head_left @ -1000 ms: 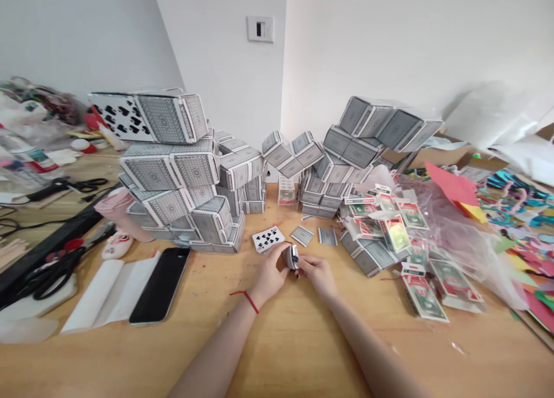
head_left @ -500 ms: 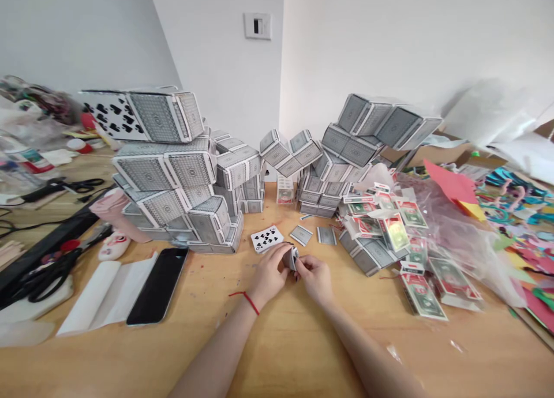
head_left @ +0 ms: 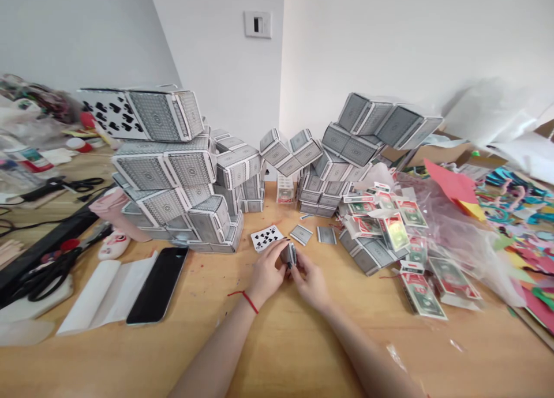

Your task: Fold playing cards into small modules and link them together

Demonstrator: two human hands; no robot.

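1. Nearest me is the bare front of the desk (head_left: 277, 352), with the phone (head_left: 158, 285) lying left of my forearm, well clear of my fingers.
2. My left hand (head_left: 265, 276) pinches one side of the small grey card piece (head_left: 289, 254) between thumb and fingers. My right hand (head_left: 311, 284) takes the other side, so both grips meet on it in front of me. It is too small and too covered to tell whether it is one folded card or several.
3. Uneven pressure from my two thumbs could, I judge, crease it off line, or let it spring open if one side slackens.
4. Just beyond my left fingers lies the face-up spade card (head_left: 266, 238); to its right are two grey-backed cards, one nearer (head_left: 301, 233) and one farther right (head_left: 326, 235). A knuckle pushed forward could slide the spade card away.
5. Off to the right, red-and-green card packs (head_left: 395, 231) sit in a loose heap; a wide elbow might spill them.
6. Farther back, the left stack (head_left: 190, 167) and right stack (head_left: 352, 147) of card boxes carry overhanging tops. A knock to the desk could topple either.
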